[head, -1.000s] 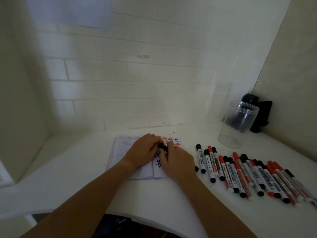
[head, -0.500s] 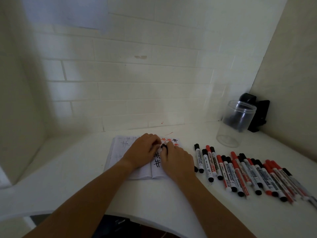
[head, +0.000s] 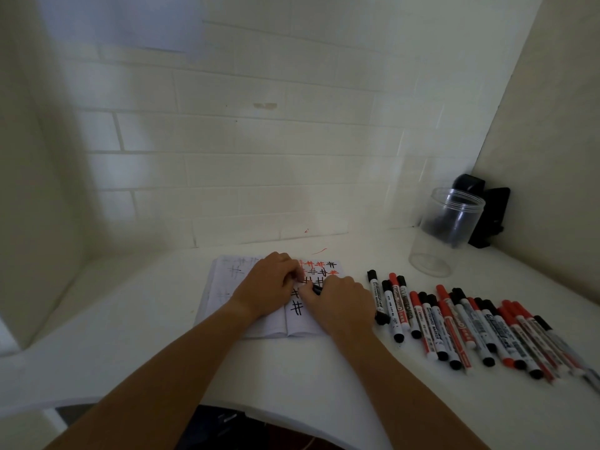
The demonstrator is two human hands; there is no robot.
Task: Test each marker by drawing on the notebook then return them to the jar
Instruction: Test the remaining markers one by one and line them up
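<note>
On the white table [head: 162, 319], both hands meet over the open notebook [head: 227, 300]: the right hand [head: 341, 303] curls its grip round a black marker [head: 317, 289] whose tip is at the page, while the left hand [head: 269, 287] rests on the notebook with fingers bent, though whether it pinches anything cannot be told. A row of red and black markers [head: 454, 323] lies to the right, near the clear jar [head: 441, 235].

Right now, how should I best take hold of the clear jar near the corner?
Grip the clear jar around its side wall, probably from the front left, where the table is free. It stands upright with its mouth open; the wall and a black object block the back and right.
</note>
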